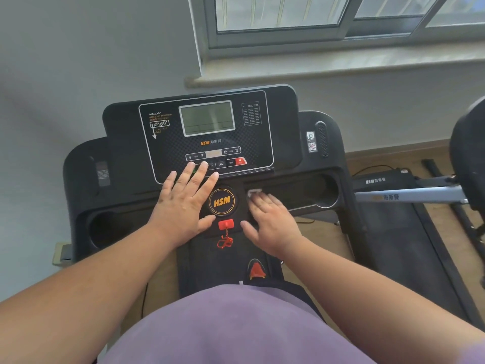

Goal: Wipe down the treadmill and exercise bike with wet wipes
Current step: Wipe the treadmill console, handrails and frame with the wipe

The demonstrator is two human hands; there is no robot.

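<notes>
Head view: left hand (183, 206) flat, fingers spread, on treadmill console (131, 143). Right hand (270, 219) flat, pressing white wet wipe (254, 192) beneath its fingertips.

Wet wipe (254, 192) mostly hidden under right hand (271, 222); only a white corner shows. Left hand (183, 203) covers lower-left console buttons. Exercise bike (469, 158) cut by right edge. Program chart (251, 114) print too small to read. Forearms cut by bottom edge.
</notes>
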